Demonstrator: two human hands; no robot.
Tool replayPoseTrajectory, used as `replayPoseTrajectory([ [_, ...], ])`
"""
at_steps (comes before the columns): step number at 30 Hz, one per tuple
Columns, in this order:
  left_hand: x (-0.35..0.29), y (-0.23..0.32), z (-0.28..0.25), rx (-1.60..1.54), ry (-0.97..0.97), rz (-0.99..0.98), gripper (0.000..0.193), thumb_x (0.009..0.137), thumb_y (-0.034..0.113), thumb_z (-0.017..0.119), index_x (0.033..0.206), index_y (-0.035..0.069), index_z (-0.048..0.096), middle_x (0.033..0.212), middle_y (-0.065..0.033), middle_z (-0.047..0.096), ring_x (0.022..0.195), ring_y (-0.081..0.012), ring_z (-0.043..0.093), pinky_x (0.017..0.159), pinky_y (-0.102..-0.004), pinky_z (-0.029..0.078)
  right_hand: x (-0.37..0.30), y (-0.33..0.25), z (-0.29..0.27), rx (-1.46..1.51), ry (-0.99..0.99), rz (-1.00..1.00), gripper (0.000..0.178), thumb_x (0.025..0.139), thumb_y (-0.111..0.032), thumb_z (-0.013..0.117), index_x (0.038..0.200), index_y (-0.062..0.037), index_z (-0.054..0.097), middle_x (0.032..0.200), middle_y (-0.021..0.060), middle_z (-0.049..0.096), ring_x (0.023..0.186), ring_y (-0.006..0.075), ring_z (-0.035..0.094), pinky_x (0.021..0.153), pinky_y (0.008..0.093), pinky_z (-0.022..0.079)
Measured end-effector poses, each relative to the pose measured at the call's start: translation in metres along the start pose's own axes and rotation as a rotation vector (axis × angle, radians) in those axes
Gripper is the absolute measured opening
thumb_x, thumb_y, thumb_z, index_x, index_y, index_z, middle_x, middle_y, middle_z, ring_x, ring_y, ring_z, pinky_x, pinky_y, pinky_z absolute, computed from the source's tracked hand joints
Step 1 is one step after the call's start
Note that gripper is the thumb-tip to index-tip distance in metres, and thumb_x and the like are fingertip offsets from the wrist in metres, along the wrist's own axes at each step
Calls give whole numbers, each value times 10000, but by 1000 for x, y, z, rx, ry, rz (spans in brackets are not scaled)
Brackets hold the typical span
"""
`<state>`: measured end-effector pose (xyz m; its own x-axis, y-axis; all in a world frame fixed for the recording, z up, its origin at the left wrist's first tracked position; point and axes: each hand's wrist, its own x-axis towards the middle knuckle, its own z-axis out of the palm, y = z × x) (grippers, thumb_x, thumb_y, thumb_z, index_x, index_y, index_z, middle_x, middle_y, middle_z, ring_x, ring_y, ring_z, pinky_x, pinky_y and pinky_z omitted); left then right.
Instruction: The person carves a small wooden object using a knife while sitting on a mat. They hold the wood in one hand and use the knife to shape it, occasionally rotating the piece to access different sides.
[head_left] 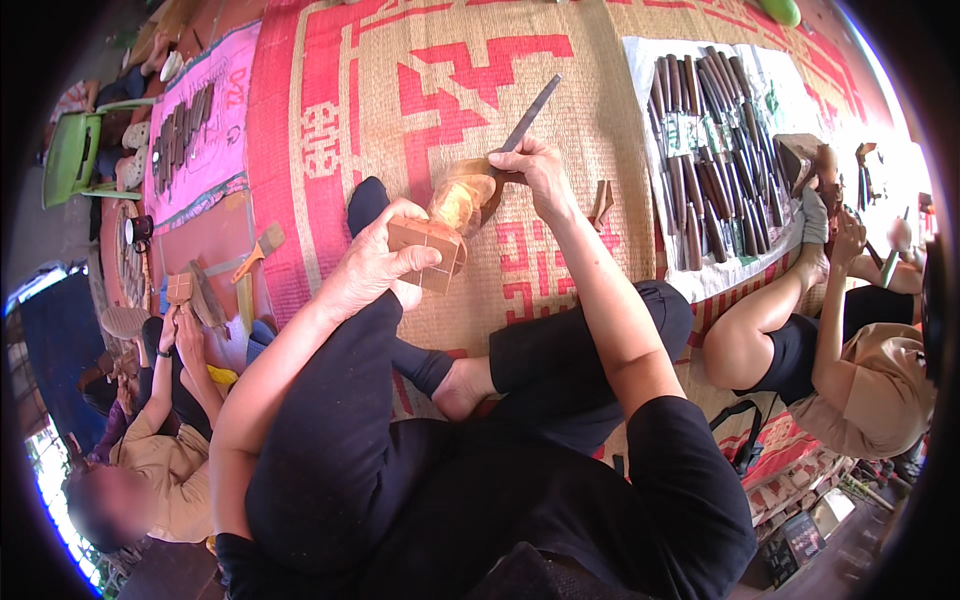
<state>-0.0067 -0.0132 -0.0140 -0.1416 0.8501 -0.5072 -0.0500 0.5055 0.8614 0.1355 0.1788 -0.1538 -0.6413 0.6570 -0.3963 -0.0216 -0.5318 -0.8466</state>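
My left hand (pixel 368 258) is closed around a carved wooden block (pixel 462 203). The block's square end bears crossed pencil-like lines and faces me, while its rounded, pale carved part points away. At the far side of the block, my right hand (pixel 543 180) grips a long, narrow dark metal tool (pixel 530 115). One end of this tool sticks out up and to the right. Whether it is a file or a chisel I cannot tell, and its other end is partly hidden by the hand and the block.
A patterned red and straw mat (pixel 380 60) lies beneath. At right, many dark-handled tools (pixel 715 160) rest on a white cloth; more tools (pixel 183 130) lie on a pink cloth (pixel 215 120) at left. A brush (pixel 262 250) lies nearby. People sit working on both sides.
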Motion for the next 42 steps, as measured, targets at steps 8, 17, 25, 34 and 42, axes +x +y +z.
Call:
replayPoseTrajectory([
  [8,-1,2,1,83,22,-5,412,823,269,753,1097,75,514,992,-4,591,967,-89,537,868,-263,428,1,-12,-11,112,118,-30,72,817,-48,681,782,-61,619,771,91,682,709,154,652,699,312,544],
  [17,0,6,2,144,-4,-19,413,823,280,751,1096,81,512,995,-9,597,985,-97,540,863,-271,437,5,-11,-20,108,203,-49,73,815,-59,676,769,-65,620,771,83,684,699,152,662,667,288,547],
  [25,0,2,0,109,0,-1,418,822,276,753,1099,82,508,992,-11,592,978,-96,538,858,-274,439,0,-5,-3,46,21,0,87,801,-45,693,768,-59,614,777,69,676,707,139,641,707,308,527],
  [34,0,1,1,96,6,12,436,813,285,761,1096,69,510,984,-8,588,971,-92,538,858,-269,440,-3,-20,0,-30,147,-242,81,802,-56,703,790,-53,623,762,23,660,674,79,588,637,239,473],
  [42,1,3,1,138,-7,14,445,826,353,740,1096,91,504,1021,-50,613,1007,-139,558,881,-309,438,-10,-32,3,-34,94,-405,104,770,9,665,856,-47,651,775,15,646,712,79,590,669,241,493],
])
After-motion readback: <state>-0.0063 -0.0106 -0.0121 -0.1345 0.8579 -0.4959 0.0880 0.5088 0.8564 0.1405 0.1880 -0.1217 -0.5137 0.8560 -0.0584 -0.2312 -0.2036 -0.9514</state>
